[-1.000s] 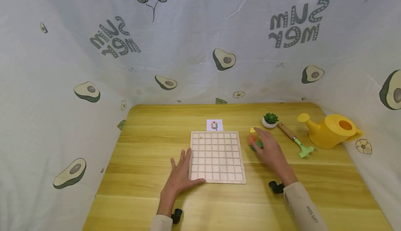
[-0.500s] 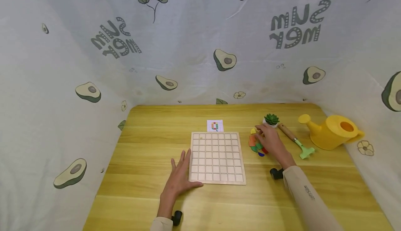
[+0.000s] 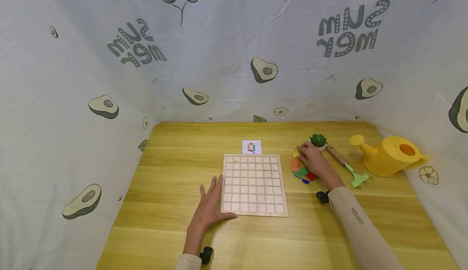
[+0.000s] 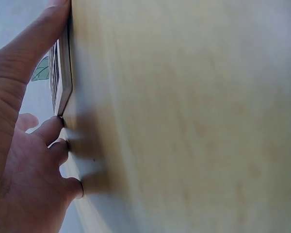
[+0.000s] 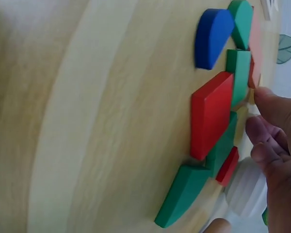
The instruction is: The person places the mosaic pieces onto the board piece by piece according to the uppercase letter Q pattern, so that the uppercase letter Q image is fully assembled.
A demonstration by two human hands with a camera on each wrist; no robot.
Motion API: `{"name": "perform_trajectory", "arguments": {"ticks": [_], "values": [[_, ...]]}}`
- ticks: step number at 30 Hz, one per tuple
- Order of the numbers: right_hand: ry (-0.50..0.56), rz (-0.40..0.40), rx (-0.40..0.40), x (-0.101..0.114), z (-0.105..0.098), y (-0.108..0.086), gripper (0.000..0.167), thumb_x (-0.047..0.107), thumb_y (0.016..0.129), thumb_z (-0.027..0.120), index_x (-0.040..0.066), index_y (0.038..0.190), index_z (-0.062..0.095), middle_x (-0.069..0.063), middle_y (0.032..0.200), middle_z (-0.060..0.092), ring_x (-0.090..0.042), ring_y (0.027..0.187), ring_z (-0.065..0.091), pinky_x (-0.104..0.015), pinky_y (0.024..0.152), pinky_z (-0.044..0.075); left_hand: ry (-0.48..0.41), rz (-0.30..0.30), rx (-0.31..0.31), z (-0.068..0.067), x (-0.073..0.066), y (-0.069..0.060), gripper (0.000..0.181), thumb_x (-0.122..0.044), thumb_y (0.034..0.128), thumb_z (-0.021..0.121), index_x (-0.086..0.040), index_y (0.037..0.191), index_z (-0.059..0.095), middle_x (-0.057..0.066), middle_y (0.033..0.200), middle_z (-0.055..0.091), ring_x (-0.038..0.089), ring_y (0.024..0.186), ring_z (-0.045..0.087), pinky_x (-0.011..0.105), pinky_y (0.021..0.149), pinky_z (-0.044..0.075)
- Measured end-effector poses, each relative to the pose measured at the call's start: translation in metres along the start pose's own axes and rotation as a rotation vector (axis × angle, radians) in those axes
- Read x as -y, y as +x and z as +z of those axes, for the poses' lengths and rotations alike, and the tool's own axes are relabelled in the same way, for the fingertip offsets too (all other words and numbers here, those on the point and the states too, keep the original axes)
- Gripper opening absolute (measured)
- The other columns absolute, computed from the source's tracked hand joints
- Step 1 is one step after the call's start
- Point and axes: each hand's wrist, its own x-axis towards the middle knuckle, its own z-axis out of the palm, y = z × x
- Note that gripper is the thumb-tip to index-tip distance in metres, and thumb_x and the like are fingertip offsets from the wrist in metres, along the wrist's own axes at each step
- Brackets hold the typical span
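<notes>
Blocks beside the grid board, little done yet

A wooden grid board (image 3: 254, 185) lies around the middle of the table (image 3: 164, 188), a small patterned card (image 3: 251, 146) just beyond, toward the far edge. The left hand (image 3: 209, 210) steadies its near-left corner, grip spread open. Toward the table's right edge, the right hand (image 3: 317, 162) is among coloured blocks (image 3: 304, 171); I can't tell whether its grip pinches one. No block sits on the grid, so placing seems all still left.

Left sleeve (image 3: 188, 262) and right sleeve (image 3: 365, 237): plain beige, long. Right sleeve bears small dark lettering (image 3: 357, 216). Black left wrist camera (image 3: 206, 255); black right wrist camera (image 3: 322, 197).
</notes>
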Motion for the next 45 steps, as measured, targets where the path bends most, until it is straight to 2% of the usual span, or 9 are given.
{"name": "perform_trajectory", "arguments": {"ticks": [7, 14, 21, 28, 37, 45], "values": [[0.017, 0.000, 0.016, -0.0009, 0.0018, 0.0053, 0.030, -0.006, 0.099, 0.071, -0.020, 0.126, 0.067, -0.029, 0.114, 0.059, -0.038, 0.095, 0.062, -0.052, 0.081, 0.060, -0.026, -0.007, -0.008, -0.0005, 0.0005, -0.0018, 0.141, -0.040, 0.0671, 0.104, -0.008, 0.173, 0.017, 0.020, 0.176, 0.025, 0.035, 0.166, 0.015, 0.070, 0.131, -0.004], [0.016, -0.005, 0.014, -0.0057, 0.0035, 0.0087, 0.026, -0.006, 0.099, 0.071, -0.018, 0.121, 0.069, -0.027, 0.110, 0.060, -0.035, 0.090, 0.060, -0.050, 0.079, 0.058, -0.035, -0.004, -0.007, -0.0010, -0.0005, -0.0019, 0.141, -0.038, 0.0673, 0.104, -0.009, 0.174, 0.016, 0.019, 0.176, 0.026, 0.035, 0.167, 0.015, 0.069, 0.131, -0.005], [0.046, 0.009, 0.036, -0.0078, 0.0019, 0.0076, 0.018, -0.004, 0.101, 0.070, -0.015, 0.114, 0.067, -0.027, 0.111, 0.058, -0.036, 0.093, 0.061, -0.053, 0.082, 0.059, -0.038, 0.001, 0.000, -0.0007, -0.0010, -0.0011, 0.140, -0.037, 0.0676, 0.104, -0.007, 0.173, 0.017, 0.020, 0.176, 0.026, 0.036, 0.166, 0.015, 0.071, 0.131, -0.005], [0.054, 0.023, 0.051, -0.0075, 0.0000, 0.0085, 0.016, -0.004, 0.101, 0.070, -0.012, 0.110, 0.060, -0.022, 0.100, 0.056, -0.028, 0.084, 0.054, -0.044, 0.074, 0.052, -0.038, 0.000, 0.003, -0.0005, -0.0014, 0.0004, 0.140, -0.037, 0.0678, 0.104, -0.005, 0.173, 0.018, 0.020, 0.176, 0.027, 0.036, 0.167, 0.014, 0.070, 0.131, -0.005], [0.084, 0.061, 0.010, -0.0090, 0.0028, 0.0095, 0.008, -0.005, 0.101, 0.069, -0.007, 0.105, 0.062, -0.016, 0.089, 0.065, -0.026, 0.078, 0.060, -0.041, 0.070, 0.056, -0.039, -0.008, 0.002, -0.0008, -0.0022, -0.0010, 0.140, -0.038, 0.0678, 0.104, -0.006, 0.173, 0.018, 0.020, 0.176, 0.026, 0.035, 0.167, 0.014, 0.070, 0.131, -0.005], [0.140, 0.091, -0.064, -0.0028, 0.0033, 0.0072, 0.008, -0.001, 0.104, 0.068, -0.006, 0.107, 0.072, -0.017, 0.095, 0.074, -0.029, 0.083, 0.068, -0.039, 0.075, 0.061, -0.068, -0.012, -0.005, -0.0002, -0.0016, -0.0025, 0.138, -0.037, 0.0676, 0.104, -0.006, 0.173, 0.020, 0.021, 0.176, 0.026, 0.036, 0.167, 0.013, 0.070, 0.130, -0.006]]}}
